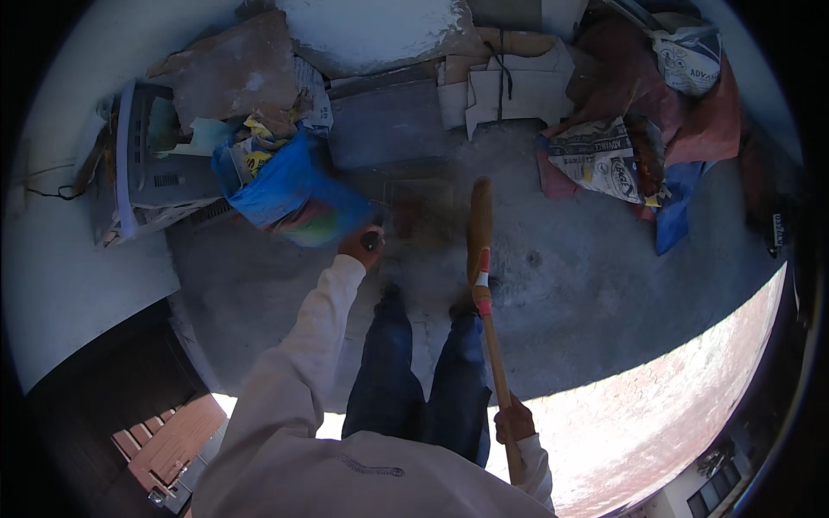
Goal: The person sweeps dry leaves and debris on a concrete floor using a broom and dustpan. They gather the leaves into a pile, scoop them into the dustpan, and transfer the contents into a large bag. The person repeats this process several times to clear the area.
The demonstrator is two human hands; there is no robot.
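My right hand point(515, 420) is wrapped around the wooden handle of a broom point(496, 354). The broom's long brown bristle head points away from me, and red and white bands circle its neck. Out ahead, my left hand point(363, 245) is closed at the near right end of a blue plastic bag point(289, 186) and appears to grip it. The bag is stretched and partly blurred, with yellow printed packaging and paper bulging from its top. Something small and dark shows at the left hand, too unclear to name.
A grey appliance-like box point(164, 177) stands at the left wall. Flattened cardboard point(518, 86) leans along the back. At the right, printed paper sacks point(604, 160) lie on reddish sheeting point(704, 116). A faint rectangular outline point(420, 207) shows on the concrete floor point(587, 276).
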